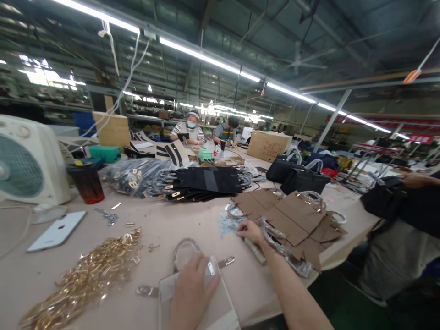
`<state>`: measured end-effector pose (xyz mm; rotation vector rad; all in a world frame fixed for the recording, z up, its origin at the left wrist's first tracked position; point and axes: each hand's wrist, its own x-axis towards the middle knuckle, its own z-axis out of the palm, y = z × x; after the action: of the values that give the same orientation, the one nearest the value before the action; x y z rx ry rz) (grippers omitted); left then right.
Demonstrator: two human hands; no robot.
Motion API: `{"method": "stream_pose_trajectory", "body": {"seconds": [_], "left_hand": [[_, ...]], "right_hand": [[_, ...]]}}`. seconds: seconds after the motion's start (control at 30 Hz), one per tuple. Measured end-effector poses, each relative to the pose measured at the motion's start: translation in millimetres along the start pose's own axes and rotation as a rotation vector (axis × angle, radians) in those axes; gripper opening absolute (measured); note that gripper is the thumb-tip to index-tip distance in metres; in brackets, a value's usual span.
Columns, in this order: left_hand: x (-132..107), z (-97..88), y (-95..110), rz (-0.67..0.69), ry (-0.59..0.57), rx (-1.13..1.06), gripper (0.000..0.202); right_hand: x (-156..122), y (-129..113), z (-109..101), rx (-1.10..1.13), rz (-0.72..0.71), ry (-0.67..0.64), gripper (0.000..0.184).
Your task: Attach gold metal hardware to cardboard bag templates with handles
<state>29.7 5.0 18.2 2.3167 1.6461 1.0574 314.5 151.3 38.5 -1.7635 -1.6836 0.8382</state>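
My left hand lies flat with its thumb apart on a pale, clear-edged panel. A small metal plate sits near the panel's top edge. A wrapped loop handle rises behind the hand, and straps with metal ends stick out at both sides. Further right, my right hand is closed, fingertips together, at the edge of a small scatter of pale blue bits. Whatever its fingers pinch is too small to make out. A rolled tan piece lies under that wrist.
Gold metal fittings are heaped at left, near a phone, a dark tumbler and a fan. Black bag panels lie stacked behind. Brown panels and black bags stand right. Other people work beyond.
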Motion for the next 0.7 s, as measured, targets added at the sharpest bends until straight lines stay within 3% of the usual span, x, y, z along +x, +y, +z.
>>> {"method": "stream_pose_trajectory", "body": {"seconds": [0.3, 0.47, 0.6, 0.7], "left_hand": [[-0.3, 2.7, -3.5, 0.039, 0.017, 0.007, 0.029], [3.1, -3.9, 4.4, 0.017, -0.026, 0.018, 0.025], [4.2, -7.1, 7.3, 0.023, -0.043, 0.012, 0.025], [3.2, -4.8, 4.9, 0.036, -0.01, 0.005, 0.025]], "right_hand": [[-3.4, -11.4, 4.0, 0.049, -0.002, 0.105, 0.029], [5.0, -2.5, 5.8, -0.055, 0.005, 0.099, 0.025], [5.6, 1.0, 9.7, -0.144, -0.039, 0.149, 0.008], [3.8, -1.7, 10.2, -0.159, -0.1, 0.209, 0.012]]}}
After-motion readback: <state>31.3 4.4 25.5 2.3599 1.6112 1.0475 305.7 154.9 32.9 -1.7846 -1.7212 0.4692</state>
